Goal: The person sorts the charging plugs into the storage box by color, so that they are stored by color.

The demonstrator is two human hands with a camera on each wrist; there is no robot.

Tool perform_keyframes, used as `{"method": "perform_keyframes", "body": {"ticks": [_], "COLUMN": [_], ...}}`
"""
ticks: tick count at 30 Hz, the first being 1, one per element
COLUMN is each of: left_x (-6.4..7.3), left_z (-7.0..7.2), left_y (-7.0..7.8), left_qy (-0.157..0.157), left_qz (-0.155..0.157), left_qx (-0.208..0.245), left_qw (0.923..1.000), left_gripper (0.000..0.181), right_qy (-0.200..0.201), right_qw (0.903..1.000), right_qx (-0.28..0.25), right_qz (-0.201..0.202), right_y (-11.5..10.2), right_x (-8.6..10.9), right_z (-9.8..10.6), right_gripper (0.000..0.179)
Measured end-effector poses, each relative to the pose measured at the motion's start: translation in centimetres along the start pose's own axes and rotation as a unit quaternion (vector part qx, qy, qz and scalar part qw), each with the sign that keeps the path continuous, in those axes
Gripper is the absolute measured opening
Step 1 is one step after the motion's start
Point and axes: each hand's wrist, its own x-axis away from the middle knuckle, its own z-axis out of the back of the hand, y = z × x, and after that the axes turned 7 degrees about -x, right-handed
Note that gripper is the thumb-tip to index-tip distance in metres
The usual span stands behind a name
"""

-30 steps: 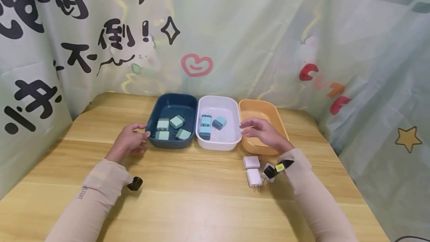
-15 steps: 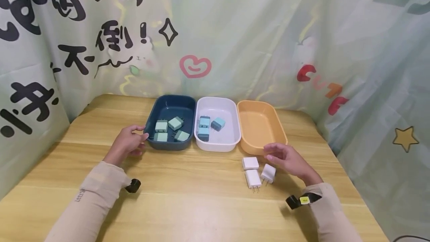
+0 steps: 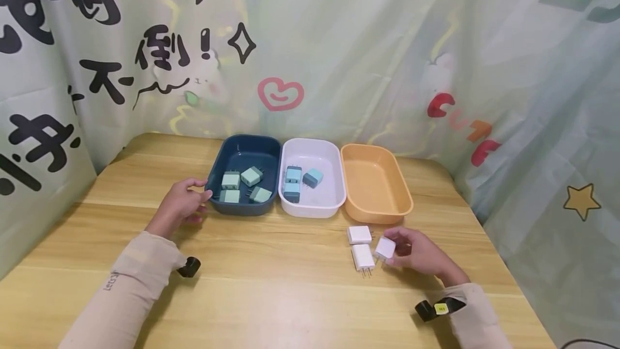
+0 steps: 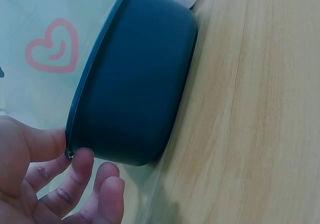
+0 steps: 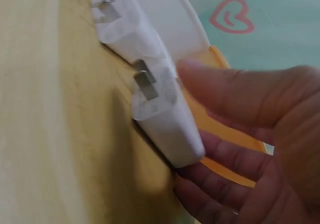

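Observation:
In the head view my left hand (image 3: 180, 202) is at the near left corner of the dark blue tray (image 3: 244, 209). The left wrist view shows its thumb and index finger pinching the rim of that blue tray (image 4: 130, 84). My right hand (image 3: 420, 252) has its thumb and fingers about a white plug charger (image 3: 385, 248) on the table. In the right wrist view this charger (image 5: 167, 129) shows metal prongs, with fingers against its side. Two more white chargers, one behind (image 3: 359, 235) and one nearer (image 3: 363, 258), lie just left of it.
Several pale green chargers (image 3: 251, 176) lie in the blue tray. The white tray (image 3: 312, 210) holds three blue chargers (image 3: 312, 178). An orange tray (image 3: 378, 182) stands at the right of the row. A printed curtain (image 3: 339, 58) hangs behind the wooden table (image 3: 271, 284).
My right hand has moved from the orange tray's left side to its near edge, then down to the rightmost white charger, where its fingers have closed in. My left hand stays at the blue tray.

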Motion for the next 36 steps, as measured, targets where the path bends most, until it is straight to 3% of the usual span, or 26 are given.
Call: {"method": "perform_keyframes", "body": {"ticks": [6, 11, 17, 36], "left_x": [0.0, 0.0, 0.0, 0.0], "left_z": [-0.1, -0.1, -0.1, -0.1], "left_y": [0.1, -0.2, -0.2, 0.3], "left_qy": [0.001, 0.002, 0.003, 0.008], "left_qz": [-0.005, 0.003, 0.005, 0.013], "left_qx": [0.005, -0.005, -0.004, 0.001], "left_qw": [1.0, 1.0, 1.0, 0.9999], "left_gripper": [0.052, 0.052, 0.052, 0.052], "right_qy": [0.01, 0.01, 0.029, 0.044], "right_qw": [0.998, 0.9988, 0.9994, 0.9974], "right_qx": [0.062, 0.046, 0.015, 0.049], "right_qz": [-0.005, -0.016, 0.006, 0.027], "right_y": [-0.2, -0.2, -0.6, -2.5], "right_x": [-0.2, -0.1, -0.1, -0.9], "right_z": [-0.6, -0.9, -0.4, 1.9], "right_gripper": [0.052, 0.049, 0.047, 0.047]}}
